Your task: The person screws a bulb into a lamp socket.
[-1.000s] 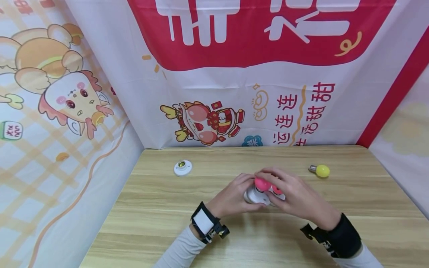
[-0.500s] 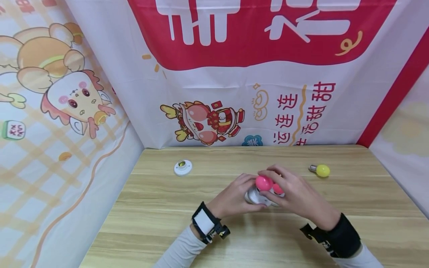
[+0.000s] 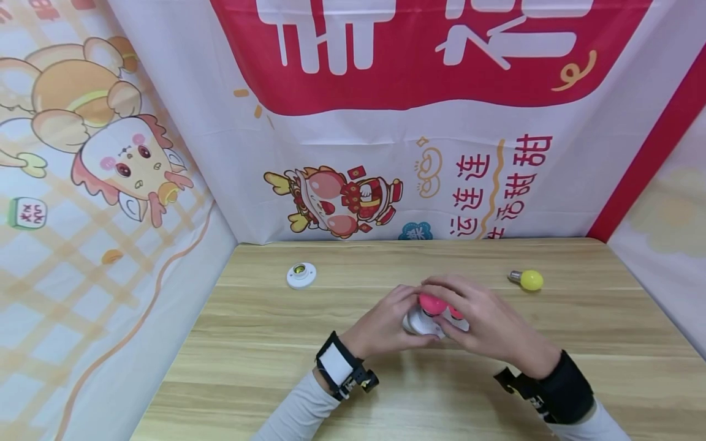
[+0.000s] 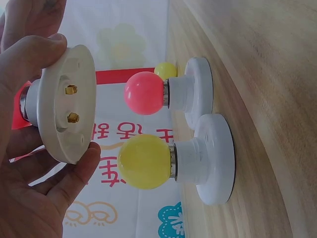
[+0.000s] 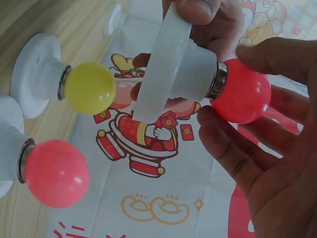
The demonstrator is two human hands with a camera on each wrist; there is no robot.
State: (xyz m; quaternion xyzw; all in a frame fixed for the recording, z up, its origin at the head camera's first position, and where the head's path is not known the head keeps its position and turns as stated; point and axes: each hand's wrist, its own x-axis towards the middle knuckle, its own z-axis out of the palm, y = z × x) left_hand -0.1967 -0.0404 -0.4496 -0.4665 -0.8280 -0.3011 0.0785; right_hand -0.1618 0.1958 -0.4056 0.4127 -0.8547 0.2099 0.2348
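My left hand (image 3: 383,321) grips a white lamp holder (image 5: 171,67) by the rim of its round base, above the table. In the left wrist view the base's underside shows two brass terminals. A red light bulb (image 5: 245,91) sits in the holder, its metal collar showing at the socket's mouth. My right hand (image 3: 485,315) pinches this bulb between thumb and fingertips. Below, on the table, stand a second lamp holder (image 4: 200,91) with a red bulb (image 4: 143,93) and a third one (image 4: 215,158) with a yellow bulb (image 4: 144,161). In the head view the hands mostly hide these.
A white lamp holder (image 3: 301,275) without a bulb lies at the table's back left. At the back right a loose yellow bulb (image 3: 531,280) lies on its side. Printed cloth (image 3: 342,141) hangs behind and beside the wooden table (image 3: 248,367).
The right fingers uncovered more of the held red bulb half a second ago and now close over it again, as they did a second ago. The left hand stays in place.
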